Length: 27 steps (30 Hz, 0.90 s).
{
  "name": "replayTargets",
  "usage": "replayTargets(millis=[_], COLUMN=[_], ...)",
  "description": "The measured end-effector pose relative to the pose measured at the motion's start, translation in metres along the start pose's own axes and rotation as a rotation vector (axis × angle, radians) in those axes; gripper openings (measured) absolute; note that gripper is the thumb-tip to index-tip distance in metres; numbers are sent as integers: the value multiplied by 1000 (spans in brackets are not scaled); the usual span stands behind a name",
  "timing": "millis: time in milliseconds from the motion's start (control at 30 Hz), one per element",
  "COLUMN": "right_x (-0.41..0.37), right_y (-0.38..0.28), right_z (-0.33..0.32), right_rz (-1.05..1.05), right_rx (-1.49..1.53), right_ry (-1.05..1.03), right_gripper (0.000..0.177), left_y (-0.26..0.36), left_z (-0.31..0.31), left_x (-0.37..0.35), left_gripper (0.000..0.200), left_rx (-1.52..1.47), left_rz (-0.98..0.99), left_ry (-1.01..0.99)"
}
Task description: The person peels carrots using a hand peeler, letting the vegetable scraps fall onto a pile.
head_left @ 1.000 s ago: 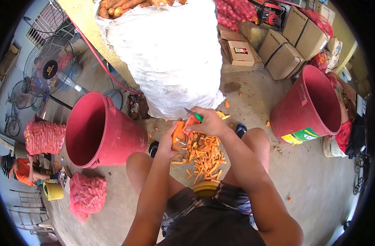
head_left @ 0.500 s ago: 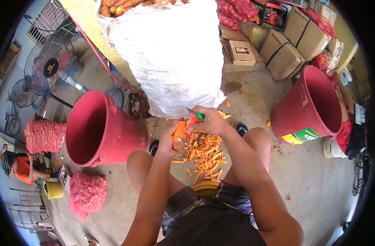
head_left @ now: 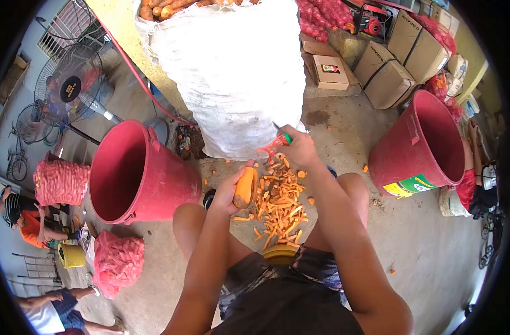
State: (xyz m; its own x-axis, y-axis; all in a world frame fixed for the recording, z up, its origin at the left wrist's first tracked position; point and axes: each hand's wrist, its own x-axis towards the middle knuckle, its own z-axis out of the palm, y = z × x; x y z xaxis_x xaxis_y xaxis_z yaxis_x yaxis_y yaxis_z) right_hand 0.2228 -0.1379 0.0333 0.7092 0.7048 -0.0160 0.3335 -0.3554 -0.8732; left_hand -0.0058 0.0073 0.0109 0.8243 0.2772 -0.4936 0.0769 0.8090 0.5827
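My left hand [head_left: 229, 191] is wrapped round a thick orange carrot [head_left: 246, 185], its lower end still brown. Up and to the right, apart from the carrot, my right hand [head_left: 299, 146] grips a red peeler [head_left: 273, 147]; a green handle [head_left: 288, 137] with a dark pointed tip also shows in that hand. Below both hands, between my knees, lies a heap of orange peelings [head_left: 280, 215] with small cut carrot pieces. The rim of a yellow container [head_left: 280, 252] shows under the heap's near edge.
A tall white sack [head_left: 238, 72] of carrots stands in front. Large red bins stand at left [head_left: 146, 176] and right [head_left: 414, 145]. Mesh bags [head_left: 118, 259], a fan [head_left: 70, 89] and people are at the left. Cardboard boxes [head_left: 383, 75] stand at the back right.
My right hand has moved up and right, away from the carrot, with the peeler. The carrot is now more upright in my left hand. Another person has come into view at lower left.
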Motion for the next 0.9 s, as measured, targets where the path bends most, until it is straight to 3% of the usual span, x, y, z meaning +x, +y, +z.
replayTargets(millis=[100,167,233,267,367,500,533,633,767,833,867,900], right_x=[-7,-17,-25,-23,-18,-28,-28,-32,-26,-38,-40,-42], right_y=[-11,-20,-24,-26,-21,-4,-4,-1,-5,-31,-35,-40], right_z=[-3,2,7,3,3,34,39,41,31,22,26,30], right_rz=[12,-62,-51,88,139,57,125,114,-30,-11,-11,-38], right_rx=[5,-76,-32,-19,-136,-370,-369,-429,-263,-67,-67,-80], right_ry=[-36,-38,-101,-129,-186,-320,-345,-240,-283,-437,-439,-467], right_gripper=[55,52,51,52,55,65,66,58,48,39,39,50], left_y=[7,3,6,7,17,18,16,15,18,17,16,16], left_z=[7,-16,-8,-5,20,9,7,7,-1,-8,-12,-10], left_x=[-11,9,6,3,-16,-11,-6,-3,5,10,12,11], left_gripper=[34,41,40,39,40,41,40,39,32,27,23,23], left_rx=[-7,-70,-69,-60,-85,-132,-169,-186,-142,-157,-168,-169], left_rz=[-36,34,51,69,76,79,114,204,322,341,355,354], left_ry=[-80,61,65,68,133,18,2,20,198,184,171,172])
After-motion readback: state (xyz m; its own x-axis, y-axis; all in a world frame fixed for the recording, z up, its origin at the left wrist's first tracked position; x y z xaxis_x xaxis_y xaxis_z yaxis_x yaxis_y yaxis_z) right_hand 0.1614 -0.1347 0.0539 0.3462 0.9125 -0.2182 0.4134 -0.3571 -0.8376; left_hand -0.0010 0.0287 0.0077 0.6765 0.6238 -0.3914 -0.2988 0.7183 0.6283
